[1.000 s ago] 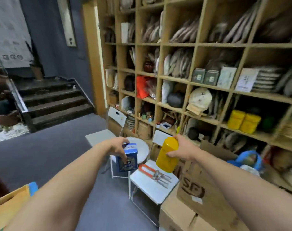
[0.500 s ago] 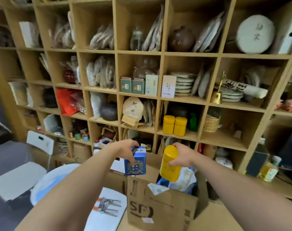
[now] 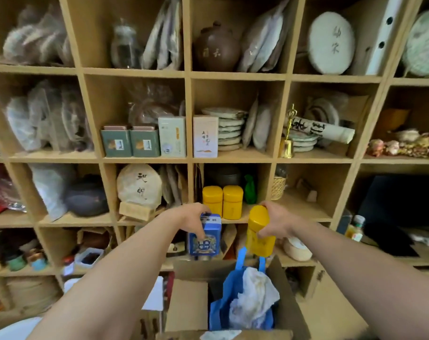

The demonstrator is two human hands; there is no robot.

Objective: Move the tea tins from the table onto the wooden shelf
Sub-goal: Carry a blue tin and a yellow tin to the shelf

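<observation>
Left hand [image 3: 192, 218]: fingers wrapped over the top of one blue rectangular printed tea tin [image 3: 204, 238], held upright. Right hand [image 3: 274, 223]: fingers clasped round the lid end of one yellow rounded metal tea tin [image 3: 260, 235], long axis near vertical, top tipped slightly left. Both tins are off the table, carried above an open cardboard box [image 3: 189, 303] holding a blue bag [image 3: 220, 300]. The wooden cubby shelf [image 3: 189, 74] lies directly ahead; its compartment with two matching yellow tins [image 3: 222, 201] sits just above and between the hands. Judgement: right hand is nearer the free space beside them. Count: three yellow, one blue.
</observation>
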